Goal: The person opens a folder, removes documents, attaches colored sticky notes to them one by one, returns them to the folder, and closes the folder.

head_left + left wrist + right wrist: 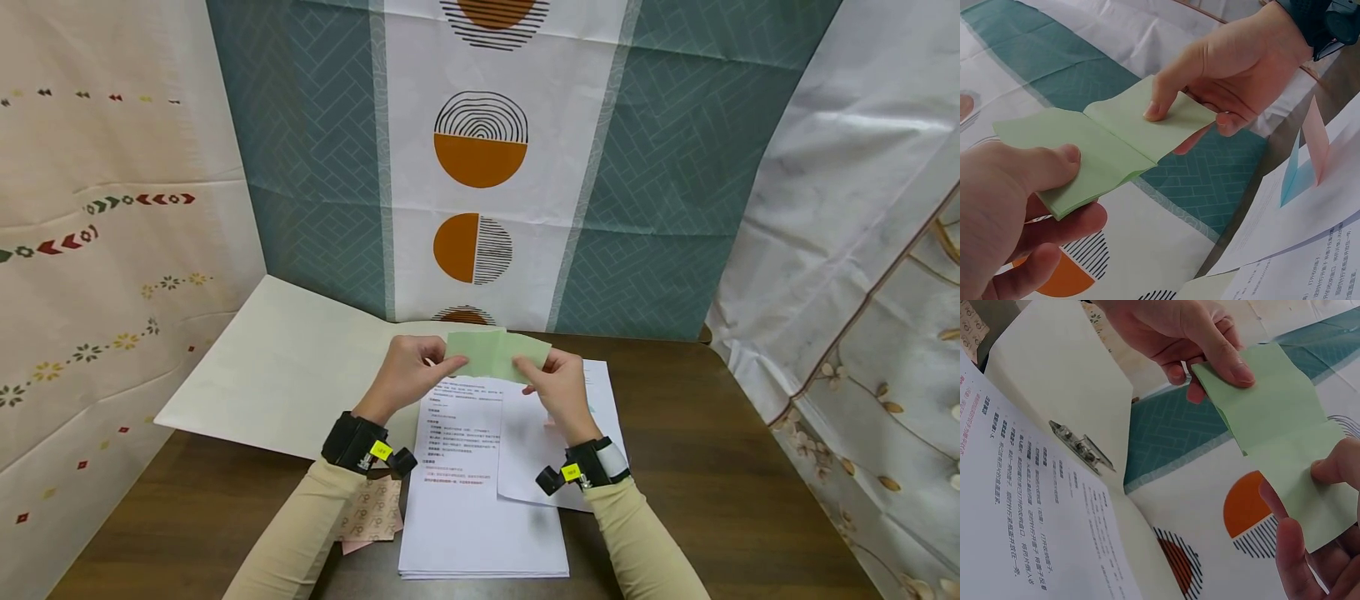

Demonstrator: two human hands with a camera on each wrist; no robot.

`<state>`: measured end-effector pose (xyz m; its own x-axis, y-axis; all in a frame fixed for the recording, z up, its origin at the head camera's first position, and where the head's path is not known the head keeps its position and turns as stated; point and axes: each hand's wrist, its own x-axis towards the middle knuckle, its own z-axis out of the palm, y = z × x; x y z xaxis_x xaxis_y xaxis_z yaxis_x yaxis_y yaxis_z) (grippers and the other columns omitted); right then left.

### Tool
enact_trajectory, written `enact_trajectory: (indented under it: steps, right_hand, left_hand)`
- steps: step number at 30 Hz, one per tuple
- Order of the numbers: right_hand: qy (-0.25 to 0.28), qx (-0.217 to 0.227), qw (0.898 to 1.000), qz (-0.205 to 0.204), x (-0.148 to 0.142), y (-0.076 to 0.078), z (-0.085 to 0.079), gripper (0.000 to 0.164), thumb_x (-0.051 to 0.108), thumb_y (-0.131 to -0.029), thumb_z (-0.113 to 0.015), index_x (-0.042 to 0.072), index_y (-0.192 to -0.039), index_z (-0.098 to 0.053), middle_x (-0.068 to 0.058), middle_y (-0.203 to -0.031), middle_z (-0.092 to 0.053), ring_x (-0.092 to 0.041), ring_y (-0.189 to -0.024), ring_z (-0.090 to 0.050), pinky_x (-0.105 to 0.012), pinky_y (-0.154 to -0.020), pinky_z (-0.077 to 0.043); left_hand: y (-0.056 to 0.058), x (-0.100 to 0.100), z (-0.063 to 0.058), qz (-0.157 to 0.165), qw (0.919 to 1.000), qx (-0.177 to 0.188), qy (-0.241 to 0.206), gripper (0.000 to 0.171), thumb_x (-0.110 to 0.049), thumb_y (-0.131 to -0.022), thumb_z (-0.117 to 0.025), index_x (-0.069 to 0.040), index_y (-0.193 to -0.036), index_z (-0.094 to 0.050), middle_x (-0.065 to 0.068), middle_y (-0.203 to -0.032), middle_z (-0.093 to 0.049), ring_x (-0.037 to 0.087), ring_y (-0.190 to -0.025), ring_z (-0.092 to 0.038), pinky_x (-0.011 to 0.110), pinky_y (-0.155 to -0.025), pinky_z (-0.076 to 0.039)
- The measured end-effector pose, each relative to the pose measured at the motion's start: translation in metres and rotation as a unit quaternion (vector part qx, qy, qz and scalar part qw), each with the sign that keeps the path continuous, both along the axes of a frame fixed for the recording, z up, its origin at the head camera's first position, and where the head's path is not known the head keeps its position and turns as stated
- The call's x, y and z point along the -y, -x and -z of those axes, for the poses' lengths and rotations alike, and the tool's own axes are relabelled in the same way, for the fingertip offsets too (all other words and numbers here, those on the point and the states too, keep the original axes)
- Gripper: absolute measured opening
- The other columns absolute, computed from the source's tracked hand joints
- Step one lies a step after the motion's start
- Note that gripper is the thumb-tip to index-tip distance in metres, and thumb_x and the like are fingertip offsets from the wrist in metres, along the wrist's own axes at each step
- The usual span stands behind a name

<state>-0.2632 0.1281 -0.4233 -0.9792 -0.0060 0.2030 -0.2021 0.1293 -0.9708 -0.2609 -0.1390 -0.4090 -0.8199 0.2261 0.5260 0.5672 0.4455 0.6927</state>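
Note:
Both hands hold up a piece of light green paper (pixel 480 354) over the printed sheets, one hand at each end. A crease runs across its middle, and the left wrist view shows more than one layer along its lower edge. My left hand (pixel 408 372) pinches the left end, thumb on the upper face and fingers beneath. The right end is pinched between thumb and fingers of my right hand (pixel 562 392). In the right wrist view the green paper (pixel 1279 406) bends slightly at the crease, with an uneven far edge.
An open cream folder (pixel 277 367) with a metal clip (pixel 1082 447) lies under printed sheets (pixel 465 533). Folded pink and blue paper slips (pixel 1316 140) stand on the right sheet. Patterned tan paper (pixel 378 508) lies by the left forearm. Hanging cloth (pixel 315 167) surrounds the wooden table (pixel 712 467).

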Motion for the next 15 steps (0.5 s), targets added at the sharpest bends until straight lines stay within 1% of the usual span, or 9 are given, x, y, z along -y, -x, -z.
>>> enact_trajectory:
  steps: [5, 8, 15]
  right_hand:
    - [0.011, 0.0, 1.0, 0.021, -0.006, 0.001, -0.001, 0.026, 0.012, -0.103, -0.082, -0.007, -0.119, -0.081, -0.008, -0.103, -0.087, -0.008, -0.081, -0.079, -0.024, -0.066, -0.063]
    - [0.018, 0.003, 0.999, 0.028, -0.009, 0.001, -0.002, 0.026, 0.013, -0.103, -0.082, -0.008, -0.119, -0.081, -0.004, -0.101, -0.086, -0.008, -0.081, -0.079, -0.023, -0.067, -0.063]
    - [0.022, 0.009, 1.0, 0.02, -0.008, 0.0, -0.006, 0.029, 0.014, -0.103, -0.082, -0.008, -0.122, -0.08, -0.001, -0.102, -0.086, -0.007, -0.083, -0.079, -0.023, -0.067, -0.063]
  left_hand:
    - [-0.001, 0.007, -0.002, -0.021, 0.9997, -0.009, -0.01, 0.036, -0.01, -0.096, -0.089, -0.008, -0.069, -0.066, 0.005, -0.065, -0.065, 0.01, -0.067, -0.058, 0.021, -0.061, -0.042]
    - [-0.001, 0.011, -0.003, -0.03, 0.9994, -0.006, -0.018, 0.039, -0.01, -0.096, -0.089, -0.008, -0.068, -0.063, 0.004, -0.064, -0.061, 0.011, -0.067, -0.058, 0.022, -0.06, -0.042]
    - [0.0, 0.012, -0.003, -0.023, 0.9994, 0.0, -0.024, 0.039, -0.01, -0.097, -0.089, -0.008, -0.068, -0.063, 0.003, -0.065, -0.059, 0.012, -0.067, -0.057, 0.022, -0.061, -0.042]
